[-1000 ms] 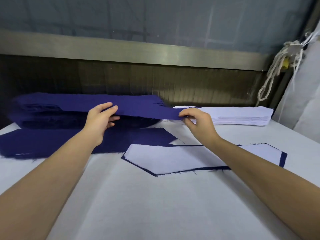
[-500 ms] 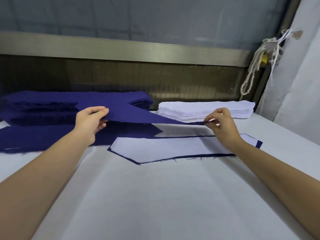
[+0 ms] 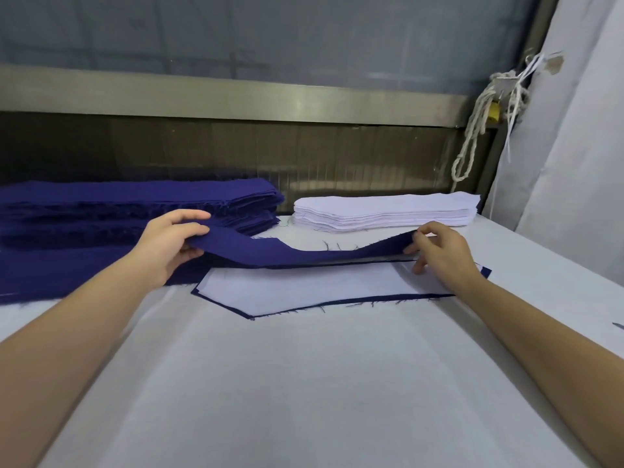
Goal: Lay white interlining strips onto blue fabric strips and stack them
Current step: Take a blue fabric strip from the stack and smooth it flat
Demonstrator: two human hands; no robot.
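A blue fabric strip (image 3: 290, 253) sags in the air between my two hands. My left hand (image 3: 170, 243) grips its left end and my right hand (image 3: 439, 248) pinches its right end. Right under it on the table lies a white interlining strip (image 3: 314, 287) on top of a blue strip whose edge (image 3: 354, 301) shows along the front. A thick pile of blue strips (image 3: 135, 204) sits at the back left. At the back right, a stack of white interlining strips (image 3: 385, 211) sits.
The table (image 3: 304, 383) is covered with white cloth. More blue fabric (image 3: 67, 275) lies flat at the left edge. A dark panel with a metal rail (image 3: 236, 99) closes the back. A knotted white rope (image 3: 479, 119) hangs at the right, beside grey cloth (image 3: 574, 146).
Both hands have carried the blue strip off the pile, rightward and towards me. It now hangs low just above the white-topped strip on the table.
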